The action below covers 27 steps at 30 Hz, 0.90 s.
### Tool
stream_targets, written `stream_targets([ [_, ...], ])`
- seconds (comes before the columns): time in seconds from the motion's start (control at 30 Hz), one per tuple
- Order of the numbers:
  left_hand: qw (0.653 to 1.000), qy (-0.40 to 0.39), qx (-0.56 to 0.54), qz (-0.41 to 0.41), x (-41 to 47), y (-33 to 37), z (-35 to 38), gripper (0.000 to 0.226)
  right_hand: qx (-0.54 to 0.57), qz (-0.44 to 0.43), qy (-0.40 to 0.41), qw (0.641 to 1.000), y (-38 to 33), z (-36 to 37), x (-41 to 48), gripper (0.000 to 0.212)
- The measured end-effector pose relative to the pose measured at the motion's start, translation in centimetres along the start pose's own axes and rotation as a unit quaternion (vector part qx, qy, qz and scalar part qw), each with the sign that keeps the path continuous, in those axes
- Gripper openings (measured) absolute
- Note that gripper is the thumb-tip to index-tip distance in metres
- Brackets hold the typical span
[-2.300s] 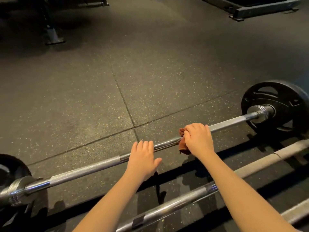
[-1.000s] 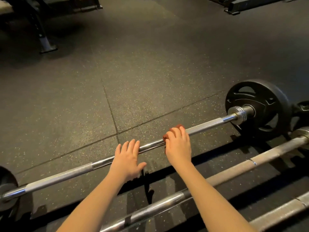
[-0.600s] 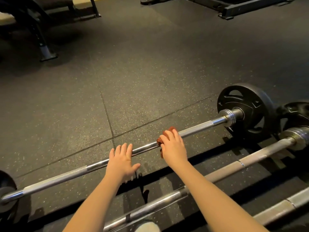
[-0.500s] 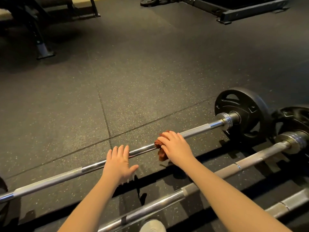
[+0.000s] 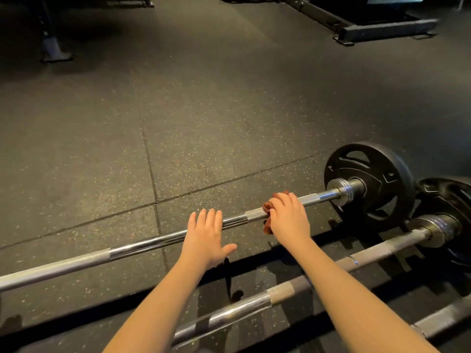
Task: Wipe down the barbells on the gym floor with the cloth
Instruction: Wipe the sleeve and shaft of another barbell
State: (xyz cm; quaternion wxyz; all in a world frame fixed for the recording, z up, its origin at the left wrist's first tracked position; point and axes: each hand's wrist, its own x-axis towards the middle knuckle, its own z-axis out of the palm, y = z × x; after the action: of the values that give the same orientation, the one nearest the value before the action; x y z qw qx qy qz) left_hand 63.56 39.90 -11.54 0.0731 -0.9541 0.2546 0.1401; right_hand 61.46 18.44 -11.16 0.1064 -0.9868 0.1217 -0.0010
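1. Nearest the camera, at the lower right edge, part of a third bar [image 5: 443, 319] lay on the floor, both of its ends out of view.
2. Just beyond it, a second barbell [image 5: 280, 293] lay aslant beneath both forearms. Its grey sleeve [image 5: 438, 226] ran into a dark plate [image 5: 448, 200] at the right edge.
3. Farther out, the left hand [image 5: 206, 238] was released. Its fingers were straight and close together, the thumb was spread to the right, and the palm lay face down across the shaft of the first barbell [image 5: 153, 247].
4. To its right, the right hand [image 5: 288, 217] grasped a reddish-brown cloth [image 5: 267, 226], the fingers curled over the top of that same shaft. The cloth was wrapped round the knurled stretch between the left hand and the bar's right end. Folds of it showed above and below the bar on the hand's left side.
5. The first barbell ran from the lower left edge up toward the right. Its chrome end passed into a black plate [image 5: 369, 182] with cut-out grips, which stood upright on the floor. This plate stood just beside the dark plate, on its far side.
6. The rubber floor [image 5: 204, 123] was dark and speckled, with tile seams crossing just beyond the first barbell.
7. Farthest off, a steel frame base [image 5: 382, 29] lay at the upper right and a stand foot [image 5: 54, 53] at the upper left, both in dim light.
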Motion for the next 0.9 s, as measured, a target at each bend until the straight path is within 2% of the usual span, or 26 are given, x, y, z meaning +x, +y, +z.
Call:
stream_targets([
  [0.1, 1.0, -0.005, -0.001, -0.006, -0.1, 0.1, 0.0, 0.093, 0.02, -0.018, -0.015, 1.0, -1.9, 0.6, -1.8, 0.033],
  [0.23, 1.0, -0.014, -0.001, -0.01, -0.3, 0.0, -0.1, 0.094, -0.019, -0.132, -0.064, 0.989, 0.9, -2.2, -0.2, 0.032],
  [0.3, 1.0, -0.017, 0.003, -0.014, -0.3, 0.2, -0.1, 0.095, -0.017, -0.08, -0.05, 0.995, 2.5, -1.9, 0.8, 0.028],
  [0.37, 1.0, -0.023, 0.011, -0.012, 0.1, 0.8, -0.4, 0.095, -0.002, -0.008, -0.02, 1.0, 1.7, -0.5, 0.4, 0.028],
  [0.4, 1.0, -0.026, 0.014, -0.009, 0.5, 1.2, -0.6, 0.095, 0.017, -0.001, -0.004, 1.0, 0.7, 0.5, -0.2, 0.029],
  [0.5, 1.0, -0.014, 0.018, -0.001, 1.6, 2.3, -1.0, 0.095, 0.059, -0.087, -0.008, 0.994, -0.4, 0.8, -0.9, 0.031],
  [0.57, 1.0, -0.007, 0.02, 0.007, 1.9, 2.9, -1.0, 0.095, 0.028, -0.141, -0.025, 0.989, 1.6, -0.5, 0.2, 0.03],
  [0.6, 1.0, -0.004, 0.022, 0.008, 2.0, 3.1, -0.9, 0.095, 0.008, -0.137, -0.022, 0.99, 2.9, -0.7, 1.2, 0.033],
  [0.7, 1.0, -0.006, 0.019, 0.009, 2.0, 3.6, -0.9, 0.095, 0.018, 0.005, 0.012, 1.0, 4.0, -0.6, 2.2, 0.038],
  [0.73, 1.0, -0.007, 0.018, 0.01, 2.1, 3.7, -0.9, 0.096, 0.03, 0.026, 0.027, 0.999, 3.0, -0.1, 1.9, 0.039],
  [0.8, 1.0, -0.005, 0.014, 0.014, 2.2, 4.0, -0.9, 0.096, 0.06, -0.014, 0.035, 0.997, 1.2, 1.3, 0.3, 0.038],
  [0.9, 1.0, -0.001, 0.007, 0.02, 2.4, 4.4, -1.0, 0.096, 0.056, -0.146, -0.03, 0.987, 3.0, 0.3, -0.2, 0.036],
])
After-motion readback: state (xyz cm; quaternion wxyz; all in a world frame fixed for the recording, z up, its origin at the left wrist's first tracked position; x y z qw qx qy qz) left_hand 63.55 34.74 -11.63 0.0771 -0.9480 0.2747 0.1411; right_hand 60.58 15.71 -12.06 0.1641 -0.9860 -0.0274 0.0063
